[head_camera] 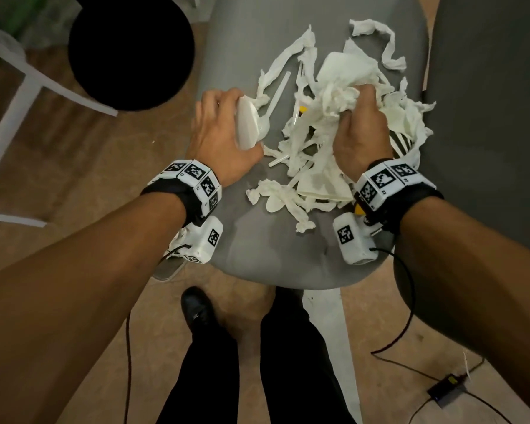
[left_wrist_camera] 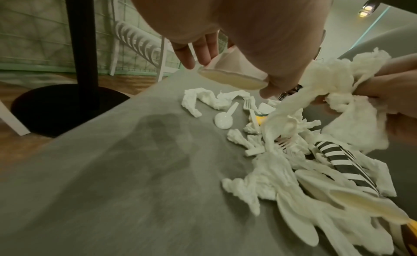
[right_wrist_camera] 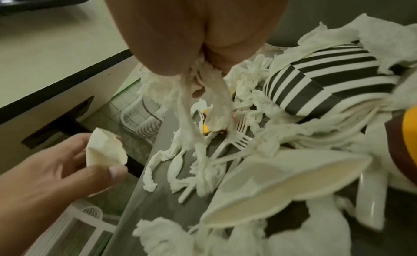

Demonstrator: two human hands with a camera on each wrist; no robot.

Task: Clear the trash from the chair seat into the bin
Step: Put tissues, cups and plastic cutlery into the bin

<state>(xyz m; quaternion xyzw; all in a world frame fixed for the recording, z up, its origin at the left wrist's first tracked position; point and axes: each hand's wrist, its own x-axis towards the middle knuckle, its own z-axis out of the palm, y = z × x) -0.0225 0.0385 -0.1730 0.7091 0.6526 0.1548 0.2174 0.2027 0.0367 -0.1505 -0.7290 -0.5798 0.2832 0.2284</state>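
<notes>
The grey chair seat (head_camera: 257, 246) carries a heap of trash: torn white tissue strips (head_camera: 291, 62), plastic spoons (left_wrist_camera: 223, 119) and forks (right_wrist_camera: 239, 142), a crushed white cup (head_camera: 322, 185) and a black-and-white striped cup (right_wrist_camera: 327, 77). At the seat's left edge, my left hand (head_camera: 224, 127) pinches a flattened white paper cup (head_camera: 247, 123) between thumb and fingers. My right hand (head_camera: 358, 130) grips a wad of tissue (head_camera: 337, 96) in the middle of the heap, with strands hanging down from the fist (right_wrist_camera: 192, 27). I cannot make out a bin in any view.
A black round table base (head_camera: 132, 50) stands on the wooden floor left of the chair, beside a white frame leg (head_camera: 28, 87). A dark grey upholstered surface (head_camera: 487, 117) borders the seat on the right. A cable and power adapter (head_camera: 447, 390) lie on the floor near my legs.
</notes>
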